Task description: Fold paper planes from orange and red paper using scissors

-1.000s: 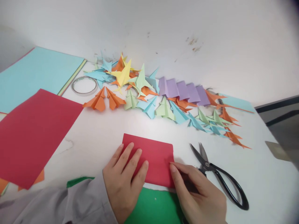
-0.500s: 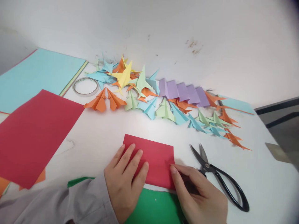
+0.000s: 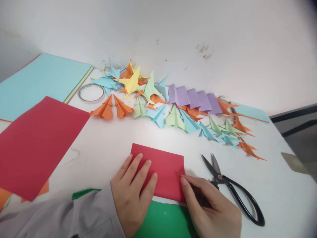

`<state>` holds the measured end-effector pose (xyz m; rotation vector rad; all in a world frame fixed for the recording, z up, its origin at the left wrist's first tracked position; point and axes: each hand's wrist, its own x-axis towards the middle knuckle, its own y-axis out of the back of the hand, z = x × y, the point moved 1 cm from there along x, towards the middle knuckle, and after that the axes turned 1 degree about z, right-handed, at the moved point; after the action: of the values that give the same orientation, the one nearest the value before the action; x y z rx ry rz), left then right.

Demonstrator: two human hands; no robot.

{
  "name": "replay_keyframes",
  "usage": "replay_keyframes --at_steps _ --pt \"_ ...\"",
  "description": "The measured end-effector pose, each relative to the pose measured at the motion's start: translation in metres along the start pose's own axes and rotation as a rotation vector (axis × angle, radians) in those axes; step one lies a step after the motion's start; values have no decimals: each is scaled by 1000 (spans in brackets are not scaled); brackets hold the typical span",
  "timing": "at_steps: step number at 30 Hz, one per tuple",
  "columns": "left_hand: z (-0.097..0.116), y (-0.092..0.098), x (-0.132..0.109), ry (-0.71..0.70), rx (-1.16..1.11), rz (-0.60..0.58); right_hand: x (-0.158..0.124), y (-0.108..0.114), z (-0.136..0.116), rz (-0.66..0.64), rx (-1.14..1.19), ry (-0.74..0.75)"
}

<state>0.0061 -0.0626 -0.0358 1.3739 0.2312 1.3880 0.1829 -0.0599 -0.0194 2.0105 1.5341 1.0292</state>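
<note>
A small rectangle of red paper [image 3: 166, 168] lies on the white table in front of me. My left hand [image 3: 135, 190] rests flat across its left part, fingers spread. At the right edge of the paper, my right hand [image 3: 210, 205] pinches the sheet between thumb and forefinger. The other fingers of that hand curl under and are partly hidden. Beneath the red paper's near side is a green sheet [image 3: 163, 219] with a pale edge. Scissors [image 3: 220, 178] with black handles lie just right of my right hand, their blades apart.
A large red sheet [image 3: 44, 142] and a stack of light blue sheets [image 3: 47, 79] lie at the left. A tape roll [image 3: 91, 93] sits near the stack. Folded paper shapes [image 3: 133, 81] in several colours line the wall, with a pleated purple paper [image 3: 195, 98] among them.
</note>
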Motion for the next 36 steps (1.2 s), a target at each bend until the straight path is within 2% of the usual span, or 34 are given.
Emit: replay_keyframes --at_steps 8,16,36 --pt "0 1 -1 8 4 7 0 -1 -1 10 16 -19" --pt "-4 3 -1 -24 -38 4 4 -2 -6 -8 49 37" --pt "-12 9 4 -196 22 -73 10 1 -12 -2 31 69"
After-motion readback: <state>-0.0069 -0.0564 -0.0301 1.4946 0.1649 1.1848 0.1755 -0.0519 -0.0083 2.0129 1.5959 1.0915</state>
